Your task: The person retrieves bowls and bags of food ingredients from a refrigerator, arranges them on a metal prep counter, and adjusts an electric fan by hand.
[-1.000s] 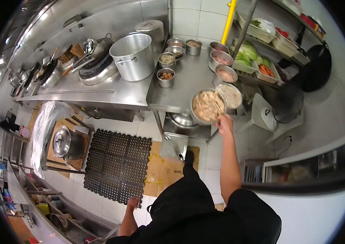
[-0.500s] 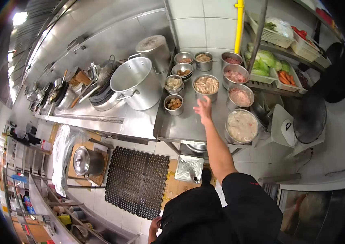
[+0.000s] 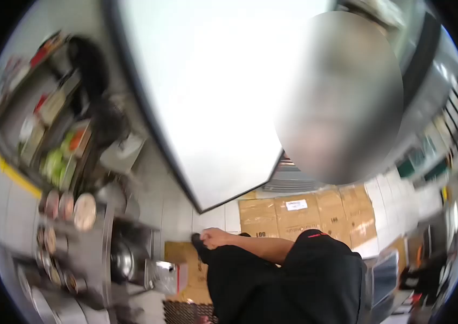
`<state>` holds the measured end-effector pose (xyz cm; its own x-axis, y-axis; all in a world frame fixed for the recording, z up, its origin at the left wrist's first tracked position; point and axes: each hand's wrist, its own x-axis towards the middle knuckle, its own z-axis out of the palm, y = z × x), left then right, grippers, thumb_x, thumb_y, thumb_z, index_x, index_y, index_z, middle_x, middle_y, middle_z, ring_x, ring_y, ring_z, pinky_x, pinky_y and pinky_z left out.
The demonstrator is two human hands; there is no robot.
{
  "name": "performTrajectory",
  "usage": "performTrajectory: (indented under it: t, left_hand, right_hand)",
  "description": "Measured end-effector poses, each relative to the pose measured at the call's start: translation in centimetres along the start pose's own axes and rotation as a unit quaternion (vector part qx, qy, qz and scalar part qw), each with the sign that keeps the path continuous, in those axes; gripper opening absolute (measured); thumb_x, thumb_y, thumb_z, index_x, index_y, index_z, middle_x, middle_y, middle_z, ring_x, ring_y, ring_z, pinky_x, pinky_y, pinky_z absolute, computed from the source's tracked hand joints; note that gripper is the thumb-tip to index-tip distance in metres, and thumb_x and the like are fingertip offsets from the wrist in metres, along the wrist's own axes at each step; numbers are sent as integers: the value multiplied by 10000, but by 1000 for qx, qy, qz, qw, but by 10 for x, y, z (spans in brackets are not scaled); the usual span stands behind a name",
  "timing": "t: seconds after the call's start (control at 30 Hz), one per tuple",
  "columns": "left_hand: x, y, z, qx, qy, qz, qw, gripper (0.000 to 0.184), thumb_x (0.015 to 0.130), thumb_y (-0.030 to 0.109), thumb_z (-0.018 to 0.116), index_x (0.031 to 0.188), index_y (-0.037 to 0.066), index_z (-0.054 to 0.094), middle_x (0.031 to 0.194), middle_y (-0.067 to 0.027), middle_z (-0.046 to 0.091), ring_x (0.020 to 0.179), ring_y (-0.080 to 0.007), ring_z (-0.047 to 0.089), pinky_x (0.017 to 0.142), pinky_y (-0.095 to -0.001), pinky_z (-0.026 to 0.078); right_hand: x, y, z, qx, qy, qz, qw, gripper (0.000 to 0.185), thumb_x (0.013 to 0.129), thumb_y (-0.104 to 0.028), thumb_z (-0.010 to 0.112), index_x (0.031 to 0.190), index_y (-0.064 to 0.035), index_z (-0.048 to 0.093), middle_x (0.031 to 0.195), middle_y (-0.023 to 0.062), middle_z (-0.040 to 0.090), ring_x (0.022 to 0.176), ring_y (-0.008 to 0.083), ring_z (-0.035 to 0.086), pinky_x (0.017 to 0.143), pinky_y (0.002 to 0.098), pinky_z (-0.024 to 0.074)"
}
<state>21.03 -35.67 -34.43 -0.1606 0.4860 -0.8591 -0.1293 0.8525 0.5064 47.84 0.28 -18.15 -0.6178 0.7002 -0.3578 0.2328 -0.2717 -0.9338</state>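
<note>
My right hand (image 3: 215, 238) is in front of my body at low centre, with its fingers curled in. Nothing shows in it, though it is slightly blurred. A black shoe (image 3: 199, 248) appears right beside it in the view, above the cardboard on the floor. Of my left hand, at most a small sliver shows at the bottom edge, and its fingers are hidden. A large bright white panel (image 3: 213, 108) with a dark edge fills the upper middle, apart from both hands.
At left stands the steel counter (image 3: 93, 254) with several metal pots of food. A shelf rack with vegetables (image 3: 56, 164) is behind it. Flattened cardboard (image 3: 315, 213) covers white floor tiles. A metal canister (image 3: 160, 276) stands by the counter. A blurred oval hides the upper right.
The view has swung right, so the counter and shelves now lie at the left. My right hand has come back from above the food pots, its spread fingers now curled.
</note>
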Motion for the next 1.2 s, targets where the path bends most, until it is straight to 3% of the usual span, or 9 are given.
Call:
performTrajectory:
  t: [0.23,0.47,0.67,0.77,0.83,0.87,0.93,1.1,1.2]
  left_hand:
    - [42,101,41,49,-86,0,995,153,853,135,460,879,94,605,690,-38,565,588,-162,550,485,-296,424]
    - [-11,201,245,102,-28,145,984,206,822,86,440,875,80,639,761,-50,626,676,-142,591,587,-306,492]
    - [-49,297,474,268,-299,101,910,264,894,302,591,1025,82,657,954,-5,651,863,-109,583,740,-279,481]
    - [-120,420,593,367,-328,325,808,337,882,303,649,1104,50,627,1002,-21,643,949,-122,569,847,-281,459]
    - [-182,499,665,377,-320,464,735,353,882,257,646,1151,35,592,1083,-55,625,977,-127,564,864,-294,454]
    - [-194,531,694,353,-341,469,734,357,883,251,632,1165,37,580,1091,-61,624,996,-142,561,863,-306,452]
    - [-244,585,747,352,-279,570,688,401,891,275,612,1214,45,554,1124,-62,615,1038,-166,546,876,-330,442]
    - [-268,684,848,254,-323,629,660,597,896,310,609,1386,83,357,1289,-112,502,1123,-177,495,903,-314,420]
    - [-246,727,901,201,-332,588,710,823,818,358,696,1442,76,239,1344,-188,426,1157,-263,478,962,-356,397]
  right_hand:
    - [-137,16,-128,69,281,1,957,150,856,-174,617,809,-37,583,733,42,609,601,130,601,538,276,479]
    - [-213,87,-176,-202,151,-57,966,286,861,-332,590,882,-50,635,778,122,665,678,221,639,619,373,485]
    - [-315,166,-270,-203,83,-12,976,338,861,-368,584,1008,-77,673,901,128,688,809,257,651,741,379,497]
    - [-359,148,-354,-151,100,105,978,390,869,-382,577,1060,-53,661,994,157,675,898,258,642,794,385,492]
    - [-343,174,-434,-159,187,46,968,256,885,-223,547,1020,-38,662,984,158,666,923,270,640,809,387,494]
    - [-356,130,-468,-137,337,-141,921,286,881,-225,573,1073,-21,630,961,157,658,891,264,632,793,382,491]
    - [-379,22,-541,-116,467,-239,844,395,869,-264,616,1170,-17,548,980,144,635,939,232,613,824,352,473]
    - [-420,-169,-667,-65,516,-341,783,504,865,-277,624,1280,-22,494,1169,145,599,1046,247,589,877,353,455]
    - [-419,-209,-724,-73,605,-323,724,518,863,-289,622,1273,3,498,1200,184,586,1067,269,590,905,348,446]
